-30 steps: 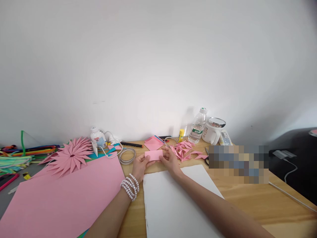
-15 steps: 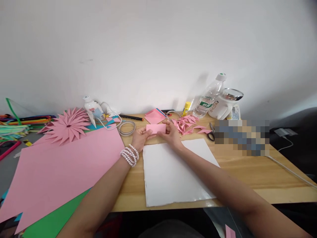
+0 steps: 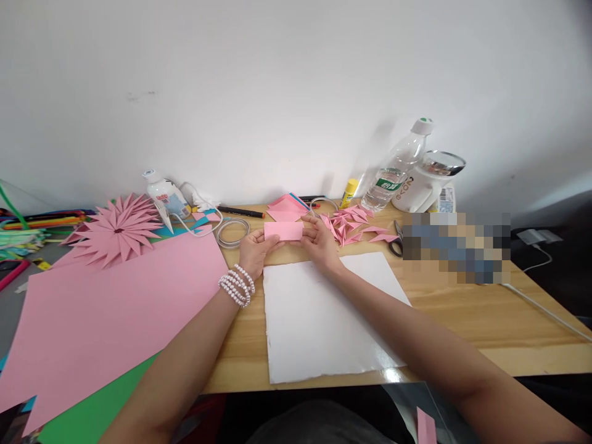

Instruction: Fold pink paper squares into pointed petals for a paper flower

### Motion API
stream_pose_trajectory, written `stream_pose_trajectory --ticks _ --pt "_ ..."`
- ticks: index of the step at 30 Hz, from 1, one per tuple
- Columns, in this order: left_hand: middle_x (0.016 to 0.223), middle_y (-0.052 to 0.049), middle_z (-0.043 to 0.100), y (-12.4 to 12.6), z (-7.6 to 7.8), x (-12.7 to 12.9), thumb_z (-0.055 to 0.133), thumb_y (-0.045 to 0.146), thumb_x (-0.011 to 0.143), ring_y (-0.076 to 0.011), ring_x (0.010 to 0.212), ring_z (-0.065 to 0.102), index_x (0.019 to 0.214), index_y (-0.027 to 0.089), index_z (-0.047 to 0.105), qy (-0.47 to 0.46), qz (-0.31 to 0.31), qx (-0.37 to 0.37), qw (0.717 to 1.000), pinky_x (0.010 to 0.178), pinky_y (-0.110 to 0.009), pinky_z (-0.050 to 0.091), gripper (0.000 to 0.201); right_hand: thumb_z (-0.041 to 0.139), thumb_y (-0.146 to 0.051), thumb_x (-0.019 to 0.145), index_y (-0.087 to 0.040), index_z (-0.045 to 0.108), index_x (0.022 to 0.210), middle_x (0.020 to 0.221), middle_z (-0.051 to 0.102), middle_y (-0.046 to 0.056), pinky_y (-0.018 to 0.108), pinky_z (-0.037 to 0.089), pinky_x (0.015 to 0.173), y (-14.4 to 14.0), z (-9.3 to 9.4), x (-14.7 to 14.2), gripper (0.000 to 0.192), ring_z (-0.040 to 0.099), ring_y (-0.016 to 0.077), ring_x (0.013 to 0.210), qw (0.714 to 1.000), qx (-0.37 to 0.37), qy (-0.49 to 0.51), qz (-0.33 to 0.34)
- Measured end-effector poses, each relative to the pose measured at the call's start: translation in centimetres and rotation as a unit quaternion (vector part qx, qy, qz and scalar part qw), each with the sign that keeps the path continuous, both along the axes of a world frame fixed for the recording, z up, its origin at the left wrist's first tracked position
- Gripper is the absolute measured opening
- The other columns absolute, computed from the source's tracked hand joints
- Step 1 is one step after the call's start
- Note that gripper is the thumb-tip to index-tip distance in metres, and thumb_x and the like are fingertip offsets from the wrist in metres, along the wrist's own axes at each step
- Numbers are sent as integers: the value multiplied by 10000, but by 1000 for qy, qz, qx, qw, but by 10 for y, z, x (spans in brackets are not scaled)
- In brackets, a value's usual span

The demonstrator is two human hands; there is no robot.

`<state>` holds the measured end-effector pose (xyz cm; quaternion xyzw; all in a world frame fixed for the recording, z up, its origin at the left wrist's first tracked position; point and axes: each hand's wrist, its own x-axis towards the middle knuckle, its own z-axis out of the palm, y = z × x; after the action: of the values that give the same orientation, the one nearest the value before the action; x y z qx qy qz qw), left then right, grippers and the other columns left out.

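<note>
Since half a second ago your view has tipped further down, so more of the wooden table [image 3: 462,320] near edge shows; your hands barely shifted. Your left hand [image 3: 253,250] and right hand [image 3: 319,240] pinch the small folded pink paper rectangle [image 3: 283,230] at its two short ends, fingers [image 3: 272,245] grasping it, thumbs on the near face. It hangs just above the table, beyond the far edge of the white paper sheet [image 3: 319,320]. Left of that sheet lies the large pink card sheet [image 3: 115,308], with the pink folded-paper starburst flower [image 3: 115,229] beyond it. Right of the rectangle sits the pile of pink folded triangles [image 3: 351,223], black-handled scissors [image 3: 395,243] beside it. To crease well, line up the edges exactly before pressing, then run a thumb along the fold.
</note>
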<state>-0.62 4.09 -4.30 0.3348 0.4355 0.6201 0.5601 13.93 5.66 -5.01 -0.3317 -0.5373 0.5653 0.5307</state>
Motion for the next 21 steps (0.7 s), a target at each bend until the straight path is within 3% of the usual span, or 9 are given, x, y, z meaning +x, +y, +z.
stream_pose_trajectory --ticks 8,13,16,21 --pt "784 -62 683 -2 1 0 714 126 547 -170 722 636 792 88 633 3 -4 10 1000 792 -377 494 261 556 -330 712 -235 397 1083 800 596 20 306 537 590 -4 4 -3 415 620 155 642 999 0 -37 -23" --pt "741 -32 666 -2 2 0 717 149 557 -160 693 641 836 112 586 -8 23 24 999 773 -391 501 310 579 -388 694 -204 505 816 760 595 16 332 532 645 -3 3 -5 233 616 165 672 999 19 -24 -9" --pt "722 -37 663 -3 4 -1 713 168 581 -177 679 649 869 121 534 -10 31 12 999 753 -409 505 342 584 -376 697 -194 535 795 757 592 24 352 522 694 -2 1 -6 212 606 172 714 999 40 -19 -20" --pt "790 -96 671 -4 8 0 682 248 629 -224 731 649 882 112 524 -1 -9 1 1000 738 -426 502 328 586 -330 704 -182 561 805 819 587 39 352 471 805 1 -5 -6 181 587 170 806 997 64 -25 -35"
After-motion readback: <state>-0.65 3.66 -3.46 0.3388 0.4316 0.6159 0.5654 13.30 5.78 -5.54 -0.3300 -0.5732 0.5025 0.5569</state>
